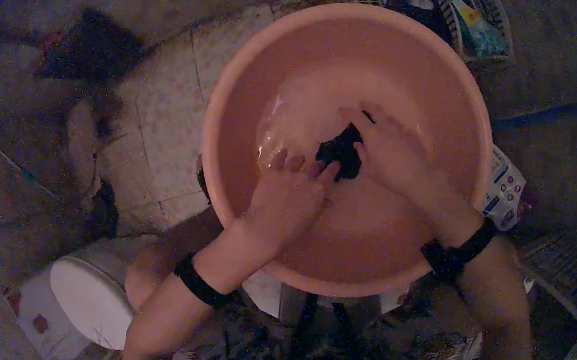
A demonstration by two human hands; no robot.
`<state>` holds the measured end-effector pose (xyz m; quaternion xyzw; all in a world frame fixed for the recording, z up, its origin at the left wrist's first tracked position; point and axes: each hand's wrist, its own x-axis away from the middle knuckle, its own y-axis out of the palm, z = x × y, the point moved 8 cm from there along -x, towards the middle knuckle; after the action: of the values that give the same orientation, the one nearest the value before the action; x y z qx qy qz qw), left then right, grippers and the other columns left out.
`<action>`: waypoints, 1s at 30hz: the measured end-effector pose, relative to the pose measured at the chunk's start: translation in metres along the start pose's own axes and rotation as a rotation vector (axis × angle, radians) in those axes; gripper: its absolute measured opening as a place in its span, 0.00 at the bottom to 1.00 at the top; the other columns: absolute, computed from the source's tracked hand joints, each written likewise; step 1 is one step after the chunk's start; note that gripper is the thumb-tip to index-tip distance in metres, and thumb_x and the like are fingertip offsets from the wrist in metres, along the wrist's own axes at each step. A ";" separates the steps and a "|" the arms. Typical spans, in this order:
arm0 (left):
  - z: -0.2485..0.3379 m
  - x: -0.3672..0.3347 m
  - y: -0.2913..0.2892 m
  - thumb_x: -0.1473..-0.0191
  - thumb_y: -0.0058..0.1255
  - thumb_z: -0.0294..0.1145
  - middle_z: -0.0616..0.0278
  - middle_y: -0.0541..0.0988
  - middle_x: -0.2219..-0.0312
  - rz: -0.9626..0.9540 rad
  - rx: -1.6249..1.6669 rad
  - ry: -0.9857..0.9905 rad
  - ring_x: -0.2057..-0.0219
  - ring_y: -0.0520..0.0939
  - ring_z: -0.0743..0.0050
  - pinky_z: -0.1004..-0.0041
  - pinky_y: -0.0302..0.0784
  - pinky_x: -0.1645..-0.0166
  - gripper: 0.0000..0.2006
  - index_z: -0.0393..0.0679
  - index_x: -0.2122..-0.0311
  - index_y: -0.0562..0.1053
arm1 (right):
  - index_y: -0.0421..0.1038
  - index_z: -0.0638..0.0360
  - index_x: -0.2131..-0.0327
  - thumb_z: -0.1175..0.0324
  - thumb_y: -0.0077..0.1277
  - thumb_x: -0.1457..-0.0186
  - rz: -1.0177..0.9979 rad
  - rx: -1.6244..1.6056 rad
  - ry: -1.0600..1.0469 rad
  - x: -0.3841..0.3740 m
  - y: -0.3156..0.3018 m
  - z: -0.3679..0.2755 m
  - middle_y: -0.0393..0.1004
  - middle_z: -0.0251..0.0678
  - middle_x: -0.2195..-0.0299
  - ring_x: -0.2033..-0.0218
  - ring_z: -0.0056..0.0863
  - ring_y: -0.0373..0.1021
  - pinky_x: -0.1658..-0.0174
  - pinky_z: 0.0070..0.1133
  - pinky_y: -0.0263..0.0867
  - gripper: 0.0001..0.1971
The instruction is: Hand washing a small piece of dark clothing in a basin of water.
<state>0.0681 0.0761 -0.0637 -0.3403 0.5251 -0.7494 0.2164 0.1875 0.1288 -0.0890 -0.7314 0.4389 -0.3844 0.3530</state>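
Note:
A small, dark piece of cloth (341, 152) lies bunched in a large pink basin (219, 103) that holds some water. My right hand (395, 156) reaches in from the right and grips the cloth between its thumb and curved fingers. Over the near left part of the basin is my left hand (287, 197), palm down with its fingers stretched out and apart. Its thumb-side fingertips touch the cloth's lower edge. Dark bands circle both wrists. The cloth's exact kind cannot be made out.
Beyond the basin stands a plastic basket (506, 45) with packages in it. A white printed packet (505, 187) is right of the basin. A white rounded lid-like object (89, 301) sits at lower left. Pale tiles (160, 128) cover the floor, with a dark dustpan-like thing (97, 45) at upper left.

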 end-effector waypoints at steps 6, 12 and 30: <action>-0.001 -0.004 -0.007 0.42 0.39 0.33 0.49 0.76 0.53 -0.009 0.034 0.001 0.53 0.78 0.47 0.49 0.66 0.42 0.21 0.51 0.43 0.68 | 0.62 0.43 0.43 0.70 0.50 0.46 -0.219 0.142 -0.176 -0.003 0.016 0.003 0.58 0.47 0.40 0.44 0.48 0.62 0.43 0.38 0.62 0.26; -0.001 0.000 -0.002 0.42 0.38 0.33 0.51 0.78 0.56 -0.075 -0.138 0.007 0.55 0.79 0.49 0.49 0.68 0.44 0.21 0.52 0.42 0.67 | 0.63 0.43 0.43 0.70 0.49 0.45 -0.289 0.374 -0.263 0.011 0.048 0.013 0.54 0.54 0.38 0.45 0.49 0.64 0.42 0.34 0.61 0.25; 0.085 -0.003 -0.008 0.44 0.41 0.28 0.55 0.78 0.55 -0.211 0.018 -0.040 0.58 0.81 0.54 0.53 0.74 0.52 0.21 0.44 0.44 0.68 | 0.72 0.45 0.51 0.67 0.48 0.44 -0.439 -0.543 0.256 0.087 0.033 0.078 0.75 0.45 0.61 0.59 0.48 0.72 0.53 0.40 0.68 0.16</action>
<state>0.1331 0.0265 -0.0385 -0.4067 0.4751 -0.7657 0.1499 0.2715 0.0512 -0.1307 -0.8210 0.3982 -0.4090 -0.0025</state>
